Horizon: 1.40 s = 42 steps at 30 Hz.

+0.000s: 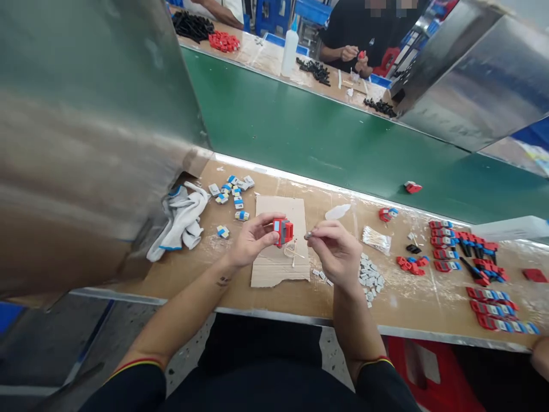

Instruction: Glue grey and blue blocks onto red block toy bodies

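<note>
Between the thumb and fingers of my left hand [253,240] is a red plastic toy truck cab [283,231] with grey and light blue parts. It is held over a piece of cardboard [274,272]. My right hand [338,252] pinches a small grey plastic piece [307,235], a short gap to the right of the cab. Cotton swabs [294,255] lie on the cardboard below the cab. Beside and partly behind my right wrist is a pile of similar grey pieces [371,277].
White gloves [182,220] and blue-grey parts [231,191] lie left. Rightward are a swab bag [376,239] and rows of red-blue assemblies [493,309]. A green conveyor belt [300,126] carries a red part [412,187]. Metal panels [94,143] flank me; a co-worker [364,40] sits opposite.
</note>
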{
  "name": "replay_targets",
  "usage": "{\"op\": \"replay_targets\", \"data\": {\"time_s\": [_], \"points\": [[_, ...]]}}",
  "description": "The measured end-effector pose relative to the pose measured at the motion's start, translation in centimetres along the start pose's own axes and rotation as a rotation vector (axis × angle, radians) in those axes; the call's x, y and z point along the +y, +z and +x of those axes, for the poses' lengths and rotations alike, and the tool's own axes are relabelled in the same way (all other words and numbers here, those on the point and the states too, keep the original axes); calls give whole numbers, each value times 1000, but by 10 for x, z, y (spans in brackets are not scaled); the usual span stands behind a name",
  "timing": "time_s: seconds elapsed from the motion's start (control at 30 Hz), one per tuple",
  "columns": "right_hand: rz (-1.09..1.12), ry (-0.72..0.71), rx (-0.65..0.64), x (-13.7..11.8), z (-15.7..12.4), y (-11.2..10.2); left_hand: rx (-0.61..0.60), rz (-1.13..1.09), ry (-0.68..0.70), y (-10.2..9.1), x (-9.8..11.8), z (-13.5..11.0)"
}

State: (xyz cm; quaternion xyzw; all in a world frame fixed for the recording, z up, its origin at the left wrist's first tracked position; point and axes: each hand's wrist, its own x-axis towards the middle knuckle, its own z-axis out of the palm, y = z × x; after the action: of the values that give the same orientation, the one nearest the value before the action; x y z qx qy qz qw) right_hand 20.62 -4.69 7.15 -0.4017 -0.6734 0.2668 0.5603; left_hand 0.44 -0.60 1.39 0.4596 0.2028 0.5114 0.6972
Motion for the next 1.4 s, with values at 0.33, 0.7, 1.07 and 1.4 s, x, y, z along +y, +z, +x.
{"op": "replay_targets", "data": {"time_s": [0.33, 0.7, 1.07, 1.4], "points": [[77, 96, -16, 20, -17, -9, -45, 23, -88, 14, -3, -8], [14, 79, -16, 14, -22, -13, 13, 92, -83, 18, -1, -10], [-200, -69, -52, 5, -17, -22, 15, 71, -86, 18, -8, -11], [-243, -158, -98, 3, -18, -25, 1, 47, -131, 19, -8, -11]]}}
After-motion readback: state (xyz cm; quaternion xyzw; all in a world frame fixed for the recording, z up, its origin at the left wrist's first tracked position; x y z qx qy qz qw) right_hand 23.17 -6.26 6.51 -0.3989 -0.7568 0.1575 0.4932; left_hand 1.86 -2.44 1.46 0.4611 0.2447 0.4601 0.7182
